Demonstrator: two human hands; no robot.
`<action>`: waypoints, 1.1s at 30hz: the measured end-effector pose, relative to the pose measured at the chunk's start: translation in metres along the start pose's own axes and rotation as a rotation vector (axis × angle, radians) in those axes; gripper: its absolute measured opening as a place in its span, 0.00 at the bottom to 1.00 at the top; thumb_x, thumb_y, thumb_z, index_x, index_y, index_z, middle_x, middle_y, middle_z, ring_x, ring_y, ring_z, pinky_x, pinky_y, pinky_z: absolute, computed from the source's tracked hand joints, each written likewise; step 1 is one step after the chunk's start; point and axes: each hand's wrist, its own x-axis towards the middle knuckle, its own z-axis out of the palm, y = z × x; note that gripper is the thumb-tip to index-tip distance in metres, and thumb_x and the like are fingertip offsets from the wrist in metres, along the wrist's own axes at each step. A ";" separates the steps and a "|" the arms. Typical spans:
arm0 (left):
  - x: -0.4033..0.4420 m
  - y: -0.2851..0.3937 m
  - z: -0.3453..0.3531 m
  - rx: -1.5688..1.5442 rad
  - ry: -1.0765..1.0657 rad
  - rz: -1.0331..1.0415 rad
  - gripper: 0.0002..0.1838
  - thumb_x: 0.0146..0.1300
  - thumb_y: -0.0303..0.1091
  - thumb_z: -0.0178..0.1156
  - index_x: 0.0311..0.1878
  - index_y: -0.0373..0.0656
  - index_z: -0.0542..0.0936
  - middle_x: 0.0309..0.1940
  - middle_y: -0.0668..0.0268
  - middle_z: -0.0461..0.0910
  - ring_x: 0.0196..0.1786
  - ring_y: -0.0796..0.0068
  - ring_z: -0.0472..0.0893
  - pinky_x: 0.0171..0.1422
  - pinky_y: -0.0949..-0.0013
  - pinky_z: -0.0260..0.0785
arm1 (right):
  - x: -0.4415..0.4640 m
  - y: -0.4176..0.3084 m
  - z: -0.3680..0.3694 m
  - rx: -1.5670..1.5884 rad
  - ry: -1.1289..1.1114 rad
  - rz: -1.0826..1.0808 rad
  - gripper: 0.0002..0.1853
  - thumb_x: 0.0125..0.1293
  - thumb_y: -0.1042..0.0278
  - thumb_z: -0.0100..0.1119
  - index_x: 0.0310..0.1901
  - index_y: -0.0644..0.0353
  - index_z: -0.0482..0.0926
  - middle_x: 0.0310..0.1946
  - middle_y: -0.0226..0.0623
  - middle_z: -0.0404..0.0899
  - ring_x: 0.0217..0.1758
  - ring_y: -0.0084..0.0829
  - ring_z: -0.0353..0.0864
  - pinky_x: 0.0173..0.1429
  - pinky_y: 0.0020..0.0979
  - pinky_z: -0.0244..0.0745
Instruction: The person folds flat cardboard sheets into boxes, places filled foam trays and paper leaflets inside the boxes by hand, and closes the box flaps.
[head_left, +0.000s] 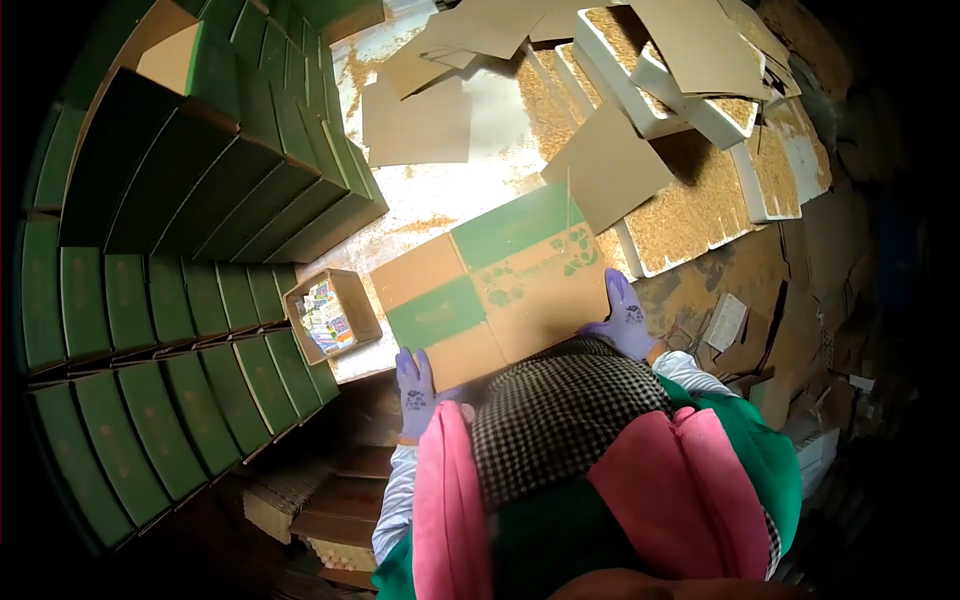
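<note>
My fingers point(613, 282), in purple gloves, are stretched out at both ends of the green-and-brown cardboard point(545, 312) — left hand point(416, 396) at its near left corner, right hand point(630, 324) on its right end. Whether they clamp it I cannot tell. It lies before me over the pale, crumb-strewn table point(500, 105) — stacked green boxes point(205, 395) left, white trays point(656, 126) of golden flakes at the far right.

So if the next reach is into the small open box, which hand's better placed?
Probably left: the left hand is nearer the small open box, while the right hand is at the opposite side of the green-and-brown cardboard.
</note>
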 end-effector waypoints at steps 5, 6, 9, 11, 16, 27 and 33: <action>-0.001 0.013 -0.090 -0.661 -0.030 -0.171 0.44 0.64 0.45 0.63 0.77 0.39 0.55 0.78 0.48 0.49 0.81 0.52 0.45 0.81 0.57 0.43 | -0.005 -0.048 -0.059 -0.008 0.231 -0.124 0.48 0.46 0.46 0.77 0.65 0.65 0.68 0.61 0.52 0.71 0.68 0.52 0.68 0.72 0.42 0.63; 0.003 0.022 -0.116 -0.734 -0.052 -0.281 0.41 0.66 0.44 0.61 0.77 0.41 0.57 0.76 0.49 0.55 0.79 0.54 0.51 0.80 0.59 0.47 | -0.003 -0.055 -0.066 -0.035 0.309 -0.190 0.44 0.47 0.45 0.75 0.63 0.62 0.71 0.58 0.50 0.74 0.65 0.51 0.70 0.70 0.40 0.65; 0.011 0.041 -0.194 -0.594 -0.068 -0.383 0.29 0.74 0.40 0.51 0.75 0.44 0.62 0.70 0.52 0.67 0.72 0.57 0.67 0.75 0.61 0.57 | 0.025 -0.124 -0.123 0.119 0.113 -0.283 0.41 0.53 0.50 0.74 0.65 0.63 0.70 0.65 0.52 0.69 0.69 0.51 0.67 0.73 0.43 0.63; 0.021 0.033 -0.209 -0.269 0.055 0.139 0.23 0.78 0.32 0.41 0.74 0.45 0.64 0.69 0.55 0.68 0.71 0.57 0.68 0.75 0.63 0.59 | 0.060 -0.153 -0.144 0.215 0.081 -0.503 0.32 0.60 0.53 0.68 0.62 0.61 0.73 0.61 0.49 0.72 0.66 0.45 0.70 0.71 0.39 0.63; 0.118 0.095 -0.181 -0.175 0.441 0.250 0.35 0.71 0.39 0.55 0.76 0.37 0.56 0.78 0.51 0.54 0.80 0.55 0.50 0.82 0.58 0.40 | 0.177 -0.120 -0.088 0.469 0.290 0.024 0.66 0.51 0.19 0.58 0.73 0.75 0.52 0.72 0.67 0.54 0.77 0.53 0.56 0.78 0.40 0.52; 0.150 0.128 -0.166 0.470 0.502 0.368 0.55 0.46 0.52 0.75 0.72 0.33 0.59 0.67 0.47 0.63 0.71 0.46 0.60 0.77 0.40 0.45 | 0.132 -0.121 -0.035 0.313 0.240 -0.257 0.46 0.63 0.59 0.63 0.75 0.71 0.48 0.64 0.59 0.66 0.69 0.52 0.67 0.73 0.41 0.62; 0.143 0.098 -0.126 0.043 0.336 0.561 0.15 0.61 0.38 0.64 0.50 0.47 0.85 0.50 0.54 0.77 0.59 0.55 0.73 0.73 0.46 0.54 | 0.024 -0.126 -0.093 0.178 0.413 -0.723 0.31 0.67 0.59 0.58 0.70 0.61 0.66 0.65 0.51 0.70 0.70 0.52 0.67 0.76 0.49 0.57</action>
